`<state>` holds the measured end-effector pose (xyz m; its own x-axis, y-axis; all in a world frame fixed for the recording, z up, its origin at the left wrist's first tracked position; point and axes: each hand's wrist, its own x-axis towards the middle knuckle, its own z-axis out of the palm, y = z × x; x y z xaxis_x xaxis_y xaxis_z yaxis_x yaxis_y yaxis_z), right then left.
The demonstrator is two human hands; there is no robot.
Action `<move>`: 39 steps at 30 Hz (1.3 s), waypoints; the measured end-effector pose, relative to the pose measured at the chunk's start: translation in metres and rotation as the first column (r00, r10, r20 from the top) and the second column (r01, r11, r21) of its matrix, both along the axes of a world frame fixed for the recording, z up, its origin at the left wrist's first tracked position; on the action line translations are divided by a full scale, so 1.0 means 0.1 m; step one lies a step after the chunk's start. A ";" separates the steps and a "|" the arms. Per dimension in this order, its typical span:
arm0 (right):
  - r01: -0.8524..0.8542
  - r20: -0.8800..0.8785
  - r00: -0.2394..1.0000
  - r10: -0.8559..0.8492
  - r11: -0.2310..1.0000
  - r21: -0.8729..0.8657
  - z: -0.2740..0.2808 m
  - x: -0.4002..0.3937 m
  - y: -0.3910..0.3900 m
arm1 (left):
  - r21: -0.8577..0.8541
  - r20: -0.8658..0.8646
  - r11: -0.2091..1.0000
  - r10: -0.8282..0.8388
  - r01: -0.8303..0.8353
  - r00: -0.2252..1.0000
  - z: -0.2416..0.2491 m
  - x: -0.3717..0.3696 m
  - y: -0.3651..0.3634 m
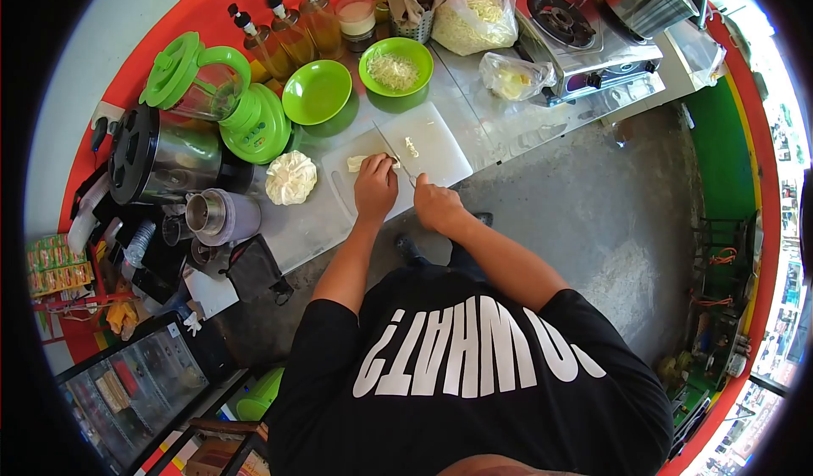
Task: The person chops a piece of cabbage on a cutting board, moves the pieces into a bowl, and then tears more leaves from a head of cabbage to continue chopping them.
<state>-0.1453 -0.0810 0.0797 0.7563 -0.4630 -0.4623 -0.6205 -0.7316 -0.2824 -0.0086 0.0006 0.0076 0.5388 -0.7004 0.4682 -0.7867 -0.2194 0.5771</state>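
My right hand (438, 205) is closed round the handle of a knife (401, 168), whose blade points away from me over the white cutting board (445, 146). My left hand (375, 186) has its fingers bent, pressing a pale piece of cabbage (357, 163) onto the board beside the blade. Some cut shreds (412, 146) lie to the right of the knife. Left of the board sits a pale leafy cabbage (290, 178). Beyond it stand a green bowl (317, 92) with nothing visible inside and another green bowl (395, 68) holding pale shreds.
A green blender (246, 120), a black-lidded steel container (165, 156) and a steel cup (207, 212) crowd the left. Pump bottles (292, 35) line the back. A bag of shreds (478, 14), a smaller bag (515, 78) and a gas stove (584, 44) stand to the right.
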 end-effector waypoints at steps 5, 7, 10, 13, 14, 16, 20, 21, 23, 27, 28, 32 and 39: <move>0.060 0.006 0.998 -0.060 0.998 -0.004 -0.16 0.00 0.00 | -0.007 -0.011 1.000 0.015 -0.015 1.000 0.00 -0.02 0.00; 0.075 0.045 0.996 -0.074 0.997 -0.012 -0.13 0.08 -0.08 | -0.014 -0.008 1.000 0.018 -0.018 1.000 0.02 -0.01 0.00; 0.017 0.014 1.000 -0.017 0.999 -0.027 -0.02 0.12 -0.12 | -0.006 -0.011 1.000 0.004 -0.004 1.000 0.03 -0.01 0.01; 0.000 0.030 1.000 0.001 1.000 -0.020 0.03 0.05 -0.01 | 0.012 -0.031 1.000 0.013 -0.012 0.999 0.00 0.00 0.01; 0.012 0.008 1.000 -0.012 1.000 -0.021 0.02 0.01 0.05 | 0.006 -0.029 1.000 0.014 -0.014 0.999 -0.02 0.00 0.00; 0.022 -0.017 1.000 -0.022 1.000 -0.021 -0.06 0.00 0.09 | 0.001 -0.031 1.000 0.017 -0.017 0.999 -0.01 0.00 -0.01; 0.062 0.037 0.998 -0.060 0.997 -0.055 -0.22 0.12 -0.02 | 0.013 0.020 1.000 0.021 -0.021 1.000 0.00 0.00 0.00; 0.049 0.052 0.998 -0.046 0.997 -0.058 -0.18 0.15 -0.04 | 0.009 0.032 1.000 0.017 -0.018 0.999 0.00 0.01 0.00; 0.023 0.031 0.999 -0.021 0.998 -0.060 -0.08 0.15 -0.06 | 0.012 0.031 1.000 0.013 -0.014 0.999 0.01 0.01 0.01; -0.023 -0.021 1.000 0.022 0.998 -0.059 -0.01 0.04 0.02 | -0.024 -0.012 0.999 0.037 -0.037 0.999 0.02 -0.01 -0.01; -0.025 -0.021 0.999 0.024 0.998 -0.061 -0.08 0.05 0.02 | -0.027 -0.011 0.999 0.039 -0.039 0.999 0.01 0.00 -0.01; 0.061 0.030 0.998 -0.059 0.996 -0.058 -0.24 0.13 -0.06 | -0.007 -0.032 1.000 0.029 -0.029 0.999 0.00 0.01 -0.01; -0.014 0.059 0.998 0.020 0.995 -0.098 -0.14 0.02 0.02 | -0.022 -0.059 0.999 0.029 -0.031 0.998 0.02 0.00 -0.01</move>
<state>-0.1437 -0.0788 0.0661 0.7896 -0.4902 -0.3692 -0.5916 -0.7679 -0.2456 -0.0084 0.0000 0.0097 0.5861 -0.6731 0.4510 -0.7449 -0.2287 0.6268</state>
